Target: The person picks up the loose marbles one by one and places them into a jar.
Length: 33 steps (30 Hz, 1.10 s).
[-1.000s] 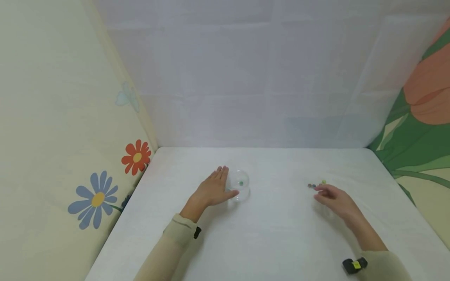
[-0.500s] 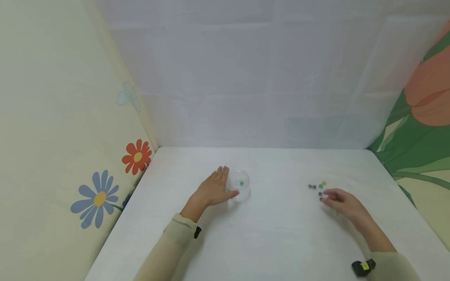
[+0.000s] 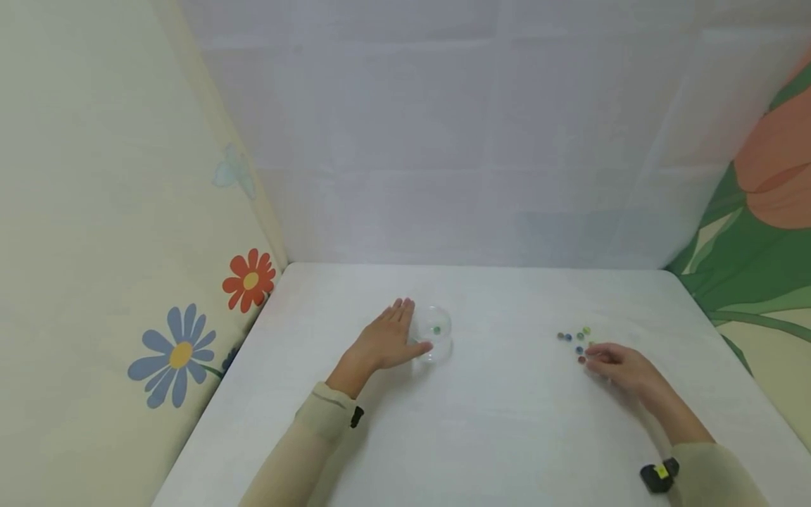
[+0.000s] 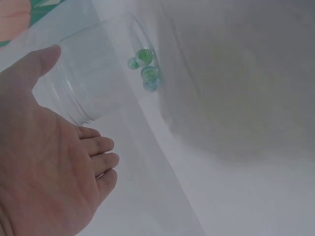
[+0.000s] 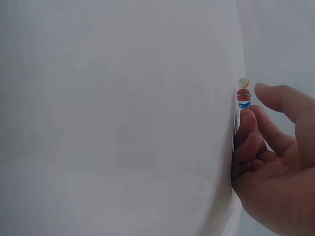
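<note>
A clear jar [image 3: 441, 346] with a threaded mouth stands on the white table, several green and bluish marbles [image 4: 149, 73] at its bottom. My left hand [image 3: 385, 343] lies along the jar's left side, fingers straight, its thumb [image 4: 48, 60] right at the rim. On the table to the right is a loose group of marbles, among them a red marble [image 3: 581, 360], a blue marble [image 3: 579, 350] and a yellow-green marble [image 3: 586, 330]. My right hand [image 3: 624, 367] is beside this group, thumb and index finger apart near the red marble, the other fingers curled with nothing seen in them.
A white cloth covers the table [image 3: 494, 422], and a white sheet [image 3: 405, 141] hangs behind it. Flower-printed cloth walls stand at left and right. A black wrist camera [image 3: 659, 476] sits at the right sleeve.
My right hand has drawn back to the right and toward me, uncovering more of the marbles. The left hand and the jar have stayed in place.
</note>
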Each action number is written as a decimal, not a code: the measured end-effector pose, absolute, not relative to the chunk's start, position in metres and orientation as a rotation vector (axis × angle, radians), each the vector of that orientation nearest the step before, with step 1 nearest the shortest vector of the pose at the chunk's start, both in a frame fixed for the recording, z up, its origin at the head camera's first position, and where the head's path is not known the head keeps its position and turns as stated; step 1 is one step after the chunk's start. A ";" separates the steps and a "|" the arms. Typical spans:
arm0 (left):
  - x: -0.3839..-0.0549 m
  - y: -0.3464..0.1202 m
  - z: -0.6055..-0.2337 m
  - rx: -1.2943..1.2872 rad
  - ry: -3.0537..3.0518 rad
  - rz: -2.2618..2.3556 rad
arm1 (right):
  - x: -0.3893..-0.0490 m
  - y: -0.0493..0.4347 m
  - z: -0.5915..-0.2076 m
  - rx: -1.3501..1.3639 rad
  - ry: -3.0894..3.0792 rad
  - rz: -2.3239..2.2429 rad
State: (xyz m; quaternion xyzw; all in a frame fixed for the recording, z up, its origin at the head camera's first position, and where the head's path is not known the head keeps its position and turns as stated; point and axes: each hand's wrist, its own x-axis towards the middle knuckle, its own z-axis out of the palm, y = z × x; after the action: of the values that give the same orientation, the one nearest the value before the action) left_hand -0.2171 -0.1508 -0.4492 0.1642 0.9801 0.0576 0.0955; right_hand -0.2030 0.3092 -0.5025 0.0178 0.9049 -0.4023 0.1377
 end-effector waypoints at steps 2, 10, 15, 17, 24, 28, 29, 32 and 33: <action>-0.217 -0.151 -0.449 0.482 2.905 0.169 | -0.204 0.308 -0.501 0.044 2.608 -1.148; -0.217 -0.150 -0.448 0.484 2.897 0.179 | -0.209 0.304 -0.501 0.075 2.615 -1.071; -0.218 -0.150 -0.450 0.483 2.900 0.179 | -0.213 0.301 -0.504 0.148 2.619 -1.026; -0.218 -0.150 -0.451 0.479 2.900 0.171 | -0.214 0.298 -0.505 0.179 2.623 -1.000; -0.215 -0.150 -0.449 0.481 2.911 0.192 | -0.216 0.293 -0.508 0.219 2.676 -0.939; -0.214 -0.149 -0.447 0.479 2.911 0.207 | -0.216 0.292 -0.511 0.239 2.699 -0.936; -0.214 -0.149 -0.447 0.478 2.911 0.206 | -0.216 0.291 -0.512 0.249 2.697 -0.938; -0.214 -0.150 -0.447 0.480 2.916 0.197 | -0.216 0.290 -0.513 0.273 2.687 -0.942; -0.215 -0.150 -0.447 0.482 2.917 0.188 | -0.216 0.290 -0.512 0.280 2.683 -0.944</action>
State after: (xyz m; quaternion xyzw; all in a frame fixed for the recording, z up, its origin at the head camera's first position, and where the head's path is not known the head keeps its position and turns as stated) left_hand -0.2145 -0.1496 -0.4474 0.1620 0.9807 0.0632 0.0894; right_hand -0.2161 0.2900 -0.5124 0.0969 0.9294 -0.3269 0.1413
